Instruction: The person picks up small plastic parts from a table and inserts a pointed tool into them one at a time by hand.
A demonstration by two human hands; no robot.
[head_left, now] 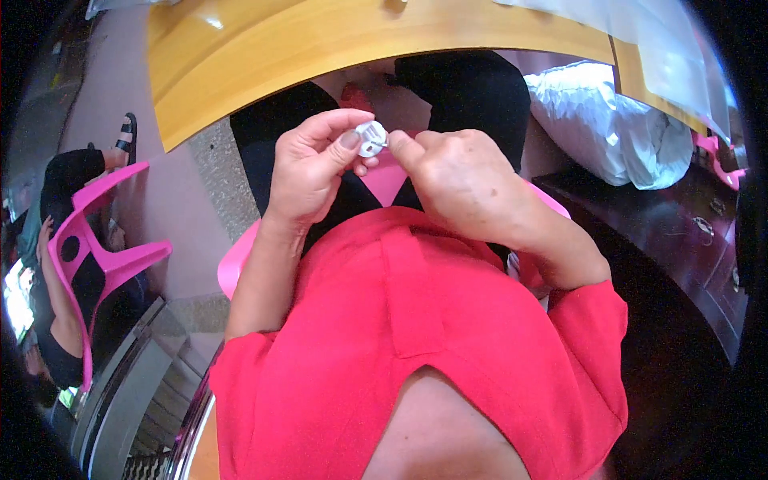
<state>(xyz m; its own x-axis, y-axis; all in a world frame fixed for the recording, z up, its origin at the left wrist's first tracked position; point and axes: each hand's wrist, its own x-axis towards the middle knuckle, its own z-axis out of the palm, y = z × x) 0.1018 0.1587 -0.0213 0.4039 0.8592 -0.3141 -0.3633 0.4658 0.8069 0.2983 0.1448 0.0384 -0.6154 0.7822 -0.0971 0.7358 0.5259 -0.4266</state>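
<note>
A small round white plastic part (370, 139), with slots and a dark spot on its face, is pinched between the thumb and fingers of my left hand (316, 164). My right hand (464, 176) is closed, its thumb and forefinger pressed together at the part's right edge. Whatever those fingertips grip is too small to make out. A thin dark line shows on the white part beside them. Both hands are above my lap, in front of my red top.
A yellow wooden table (320, 60) curves across the far side. White plastic sacks (608, 124) lie at the right by a dark glossy surface (664, 224). To the left, another person's arm (60, 296) rests by a pink plastic chair (120, 260).
</note>
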